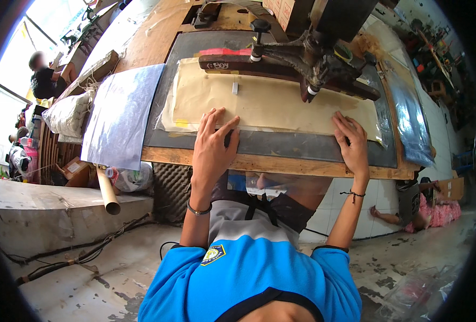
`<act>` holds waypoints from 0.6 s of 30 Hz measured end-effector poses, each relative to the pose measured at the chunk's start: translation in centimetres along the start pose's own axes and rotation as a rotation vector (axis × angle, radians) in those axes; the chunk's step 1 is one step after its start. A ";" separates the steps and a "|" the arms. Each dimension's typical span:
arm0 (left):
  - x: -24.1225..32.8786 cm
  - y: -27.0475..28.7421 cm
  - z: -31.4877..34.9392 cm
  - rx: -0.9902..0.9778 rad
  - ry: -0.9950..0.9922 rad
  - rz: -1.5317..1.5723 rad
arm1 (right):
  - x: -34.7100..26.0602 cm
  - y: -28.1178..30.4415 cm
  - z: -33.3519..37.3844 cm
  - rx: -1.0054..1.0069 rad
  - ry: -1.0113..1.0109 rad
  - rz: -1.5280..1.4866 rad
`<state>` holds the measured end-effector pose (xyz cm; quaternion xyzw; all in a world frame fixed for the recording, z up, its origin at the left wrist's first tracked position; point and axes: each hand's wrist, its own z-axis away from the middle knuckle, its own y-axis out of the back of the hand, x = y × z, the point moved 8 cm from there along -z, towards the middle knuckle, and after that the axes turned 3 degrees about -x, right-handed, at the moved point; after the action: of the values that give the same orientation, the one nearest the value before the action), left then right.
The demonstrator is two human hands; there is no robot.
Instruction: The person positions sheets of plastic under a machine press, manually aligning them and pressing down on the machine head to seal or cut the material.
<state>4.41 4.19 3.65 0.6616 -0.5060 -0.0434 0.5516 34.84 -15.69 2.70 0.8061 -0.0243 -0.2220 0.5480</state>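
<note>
My left hand (215, 140) lies with fingers outstretched on the near left part of a long tan paper sheet (281, 99). On the sheet's near right part rests my right hand (350, 138), fingers also extended and holding nothing. The sheet lies on a dark mat (189, 140) on a wooden table. Just beyond my hands, a dark bar (281, 72) of a machine crosses above the sheet's far side, under a black metal head (318, 53). A small pale block (235, 88) sits on the sheet below the bar. Clear film shows around the sheet's edges.
A stack of clear plastic sheets (121, 115) overhangs the table's left edge; bluish plastic (409, 126) lies at its right. A cardboard tube (107, 190) leans below left. One person (47, 80) sits far left; another person's arm (385, 216) shows at right. Cables (82, 260) run along the floor.
</note>
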 end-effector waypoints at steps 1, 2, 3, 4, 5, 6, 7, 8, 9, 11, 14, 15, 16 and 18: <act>0.0 0.0 0.0 0.000 -0.001 0.000 | 0.0 0.0 0.0 -0.001 -0.003 -0.004; 0.0 0.0 0.0 0.000 -0.002 0.000 | 0.0 0.1 -0.1 -0.002 -0.005 0.000; 0.0 0.0 0.0 -0.002 -0.002 -0.001 | -0.1 0.1 -0.1 -0.004 -0.009 0.003; 0.0 0.0 0.0 -0.003 -0.002 0.012 | -0.1 0.0 -0.1 -0.006 -0.012 0.005; 0.0 0.0 0.0 -0.004 -0.003 0.025 | -0.1 0.0 -0.1 -0.004 -0.007 0.015; 0.0 -0.1 0.0 -0.006 -0.004 0.038 | -0.1 0.0 0.0 -0.003 -0.004 0.025; 0.0 0.0 0.0 -0.003 -0.001 0.044 | -0.1 0.0 0.0 -0.001 0.000 0.035; 0.0 0.0 0.0 -0.001 0.001 0.049 | -0.1 0.0 0.0 -0.002 0.005 0.046; 0.0 0.1 0.0 0.001 0.004 0.052 | -0.2 -0.1 0.1 -0.002 0.010 0.055; 0.0 0.0 0.1 0.010 0.001 0.050 | -0.3 -0.1 0.1 -0.008 0.019 0.062; 0.0 0.1 0.1 0.011 0.009 0.055 | -0.3 -0.1 0.0 -0.018 0.026 0.057; 0.0 0.1 0.1 0.010 0.013 0.061 | -0.2 -0.1 0.0 -0.017 0.025 0.063; 0.0 0.0 0.1 0.010 0.013 0.058 | -0.1 -0.1 0.0 -0.017 0.023 0.068; -0.3 -0.2 0.1 0.007 0.015 0.053 | -0.2 -0.1 0.0 -0.008 0.023 0.073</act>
<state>4.32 4.30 3.34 0.6504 -0.5194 -0.0222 0.5538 34.61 -15.56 2.70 0.8049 -0.0464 -0.1925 0.5593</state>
